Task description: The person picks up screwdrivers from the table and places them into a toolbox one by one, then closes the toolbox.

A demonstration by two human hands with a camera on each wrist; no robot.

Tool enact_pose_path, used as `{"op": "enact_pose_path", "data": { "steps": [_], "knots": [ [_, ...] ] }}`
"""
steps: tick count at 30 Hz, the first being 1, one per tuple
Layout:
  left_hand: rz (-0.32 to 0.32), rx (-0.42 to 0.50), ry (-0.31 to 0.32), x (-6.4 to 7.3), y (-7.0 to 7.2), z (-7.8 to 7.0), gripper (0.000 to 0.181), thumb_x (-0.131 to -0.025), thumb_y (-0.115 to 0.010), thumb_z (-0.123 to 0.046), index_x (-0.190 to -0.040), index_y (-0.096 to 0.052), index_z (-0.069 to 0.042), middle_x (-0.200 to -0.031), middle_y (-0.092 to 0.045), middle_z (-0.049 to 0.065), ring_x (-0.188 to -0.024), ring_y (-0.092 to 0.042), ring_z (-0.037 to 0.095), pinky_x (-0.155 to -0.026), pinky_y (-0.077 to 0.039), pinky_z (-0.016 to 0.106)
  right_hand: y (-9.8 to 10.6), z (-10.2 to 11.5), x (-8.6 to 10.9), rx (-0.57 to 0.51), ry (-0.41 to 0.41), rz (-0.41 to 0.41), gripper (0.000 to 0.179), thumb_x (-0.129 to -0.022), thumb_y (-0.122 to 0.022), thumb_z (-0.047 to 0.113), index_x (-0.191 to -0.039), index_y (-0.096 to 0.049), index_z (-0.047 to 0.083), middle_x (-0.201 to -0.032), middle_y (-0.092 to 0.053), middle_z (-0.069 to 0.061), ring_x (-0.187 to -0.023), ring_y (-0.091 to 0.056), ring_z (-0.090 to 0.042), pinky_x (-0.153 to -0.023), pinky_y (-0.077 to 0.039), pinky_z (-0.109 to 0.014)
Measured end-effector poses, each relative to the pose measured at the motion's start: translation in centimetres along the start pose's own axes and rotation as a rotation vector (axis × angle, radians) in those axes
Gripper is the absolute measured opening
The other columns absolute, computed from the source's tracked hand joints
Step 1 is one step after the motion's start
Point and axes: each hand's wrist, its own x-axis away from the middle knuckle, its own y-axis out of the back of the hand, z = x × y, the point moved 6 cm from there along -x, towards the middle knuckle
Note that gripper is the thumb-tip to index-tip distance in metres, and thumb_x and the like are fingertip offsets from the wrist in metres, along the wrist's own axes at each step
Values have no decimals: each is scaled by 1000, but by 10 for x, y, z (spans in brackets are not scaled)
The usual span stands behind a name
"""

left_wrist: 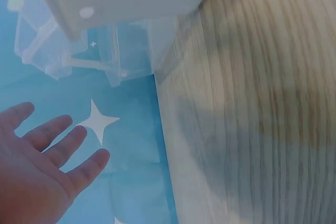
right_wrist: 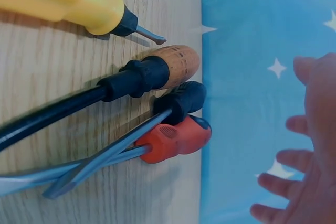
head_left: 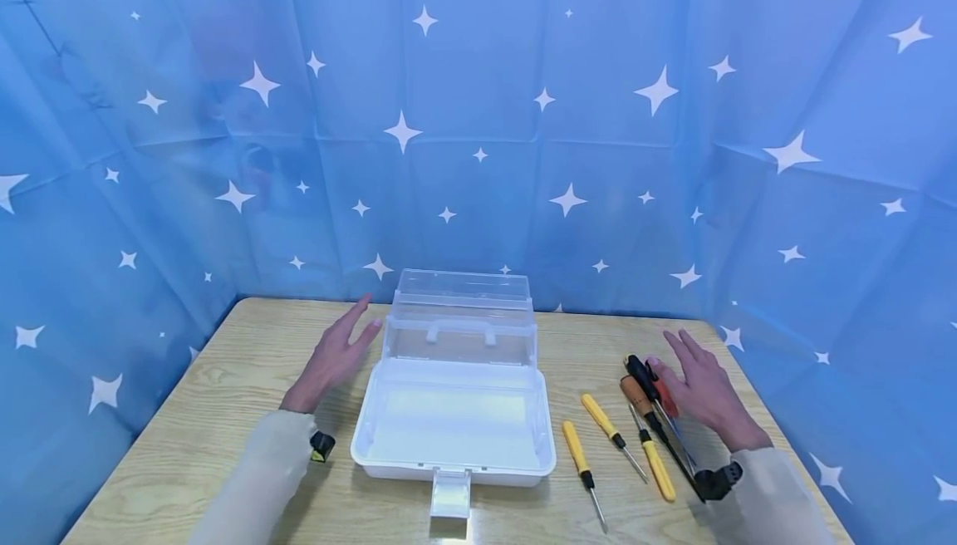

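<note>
A white plastic box (head_left: 456, 420) stands on the table with its clear lid (head_left: 463, 321) raised and its front latch (head_left: 451, 495) hanging down. My left hand (head_left: 336, 358) hovers left of the box, fingers spread and holding nothing. On the right, my right hand (head_left: 706, 391) is held, fingers extended, beside a group of screwdrivers: one with a wooden handle (right_wrist: 178, 66), one with a black handle (right_wrist: 181, 100) and one with a red handle (right_wrist: 176, 140). Several yellow-handled screwdrivers (head_left: 576, 448) lie between that group and the box. Neither hand touches a tool.
The wood-grain table (head_left: 224, 412) carries the box and the tools. A blue curtain (head_left: 478, 113) with white stars hangs behind the table and along both sides. Dark wrist devices (head_left: 719, 481) sit on both wrists.
</note>
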Motion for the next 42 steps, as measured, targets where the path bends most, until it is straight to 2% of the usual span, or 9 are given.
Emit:
{"op": "enact_pose_path", "data": {
  "steps": [8, 15, 18, 26, 32, 37, 42],
  "knots": [
    [20, 73, 38, -1, -14, 3, 72, -102, -39, -58, -160, -17, -22, -162, -27, 14, -147, -28, 37, -114, -28, 61, -4, -7, 2, -66, -46, 44, 69, -106, -42, 43, -155, -21, 0, -155, -14, -39, -135, -17, -65, -96, -23, -80],
    [50, 131, 32, -4, -24, 1, 72, -103, -41, -55, -160, -16, -21, -159, -30, 18, -145, -31, 39, -114, -29, 60, -8, -15, 5, -131, -72, 81, 71, -106, -39, 43, -156, -16, -3, -153, -15, -41, -136, -15, -63, -98, -23, -78],
    [64, 147, 41, -5, -28, 1, 72, -102, -39, -57, -160, -14, -22, -159, -29, 19, -144, -31, 41, -115, -29, 58, -10, -19, 4, -141, -66, 82, 71, -107, -39, 42, -155, -16, -5, -151, -18, -41, -135, -19, -62, -98, -25, -77],
    [76, 205, 84, -8, -37, 2, 75, -100, -42, -61, -160, -11, -29, -162, -24, 17, -144, -31, 42, -115, -29, 60, -12, -26, 4, -174, -83, 99, 69, -108, -37, 40, -154, -17, -7, -149, -23, -41, -122, -41, -60, -91, -41, -70],
    [76, 242, 56, -10, -41, -1, 77, -100, -43, -59, -160, -4, -31, -163, -22, 13, -148, -23, 40, -117, -23, 61, -14, -29, 4, -202, -109, 120, 69, -108, -36, 40, -154, -16, -7, -147, -25, -43, -118, -48, -58, -85, -48, -64],
    [80, 254, 14, -10, -39, -5, 71, -102, -42, -56, -158, 0, -42, -164, -19, 11, -150, -17, 38, -116, -19, 64, -17, -34, 5, -201, -150, 138, 71, -108, -34, 43, -154, -14, -7, -146, -25, -44, -119, -45, -59, -85, -47, -65],
    [116, 267, 6, -11, -41, -6, 65, -101, -43, -57, -155, -7, -51, -167, -10, 1, -151, -13, 37, -113, -20, 69, -19, -36, 6, -194, -179, 138, 71, -108, -33, 43, -154, -14, -8, -146, -25, -45, -121, -43, -61, -88, -44, -69]
  ]
}}
